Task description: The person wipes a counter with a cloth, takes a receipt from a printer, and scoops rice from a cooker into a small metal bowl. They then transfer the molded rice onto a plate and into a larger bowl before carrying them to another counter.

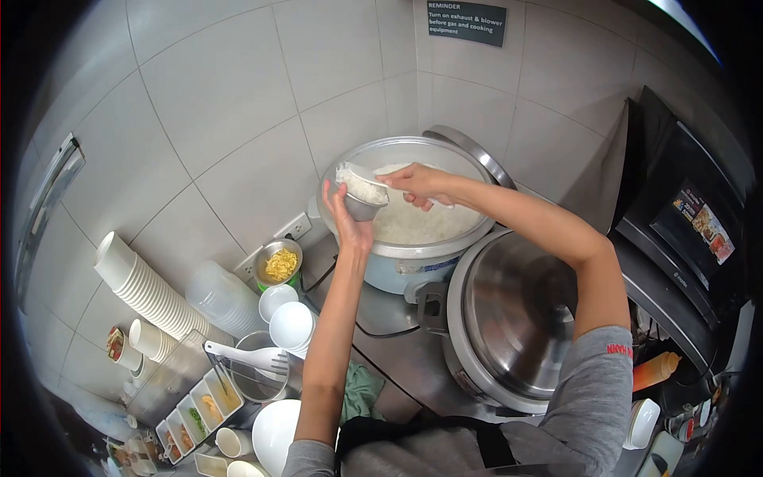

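With the left hand [351, 224], clasps a metal cup [364, 211] of rice [366, 190] over the open rice cooker [383, 266], upper centre of the frame; with the right hand [421, 184], grips a white paddle [370, 178] by its handle, blade at the cup's mouth.

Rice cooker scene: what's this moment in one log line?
left hand: holding metal cup of rice; right hand: holding white utensil at cup; open cooker: rice inside; second cooker: lid on
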Demonstrator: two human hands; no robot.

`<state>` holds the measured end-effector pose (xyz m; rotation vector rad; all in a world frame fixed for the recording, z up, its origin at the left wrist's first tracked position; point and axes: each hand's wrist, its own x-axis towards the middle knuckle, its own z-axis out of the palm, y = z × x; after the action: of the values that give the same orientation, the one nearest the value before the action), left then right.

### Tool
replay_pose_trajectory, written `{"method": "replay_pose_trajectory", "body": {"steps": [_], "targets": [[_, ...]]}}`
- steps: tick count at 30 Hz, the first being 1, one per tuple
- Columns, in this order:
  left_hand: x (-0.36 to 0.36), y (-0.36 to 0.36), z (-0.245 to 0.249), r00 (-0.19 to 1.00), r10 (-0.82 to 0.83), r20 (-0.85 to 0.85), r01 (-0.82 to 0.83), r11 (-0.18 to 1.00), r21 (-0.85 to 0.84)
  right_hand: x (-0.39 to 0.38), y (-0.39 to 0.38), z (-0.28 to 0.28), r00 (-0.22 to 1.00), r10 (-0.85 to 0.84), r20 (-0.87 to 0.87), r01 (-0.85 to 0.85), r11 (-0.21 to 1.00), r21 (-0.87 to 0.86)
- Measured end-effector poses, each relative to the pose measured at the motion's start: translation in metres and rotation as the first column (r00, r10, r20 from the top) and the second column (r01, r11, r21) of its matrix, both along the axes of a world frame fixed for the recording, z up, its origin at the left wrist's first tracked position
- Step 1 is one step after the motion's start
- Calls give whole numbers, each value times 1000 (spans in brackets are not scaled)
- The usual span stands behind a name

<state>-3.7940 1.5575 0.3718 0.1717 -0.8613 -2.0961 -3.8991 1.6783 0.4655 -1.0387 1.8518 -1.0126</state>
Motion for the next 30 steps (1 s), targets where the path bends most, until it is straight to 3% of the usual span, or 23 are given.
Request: {"method": "replay_pose_trajectory", "body": {"steps": [6,9,14,16,19,22,25,30], "targets": [[5,-3,8,994,-94,49,96,995,-34,-2,0,-10,953,49,300,-75,994,76],[4,-14,6,975,-202,92,206,978,-36,-14,1,6,958,131,255,-149,987,54],[-7,-25,0,926,-299,231,302,953,26,10,2,0,983,113,-148,-100,991,93],[-5,-25,-1,915,-298,272,304,952,21,-3,2,9,980,177,-87,-165,978,127],[8,-28,7,863,-501,64,500,866,24,-10,2,8,989,143,-37,-139,986,89],[3,-21,11,928,-300,222,302,953,25,3,9,-4,996,85,-30,-83,994,68],[11,-19,15,918,-368,148,368,929,30,-12,3,8,985,129,114,-142,983,117],[12,-18,22,865,-410,290,408,910,70,6,2,5,938,194,-288,-168,980,110]]}}
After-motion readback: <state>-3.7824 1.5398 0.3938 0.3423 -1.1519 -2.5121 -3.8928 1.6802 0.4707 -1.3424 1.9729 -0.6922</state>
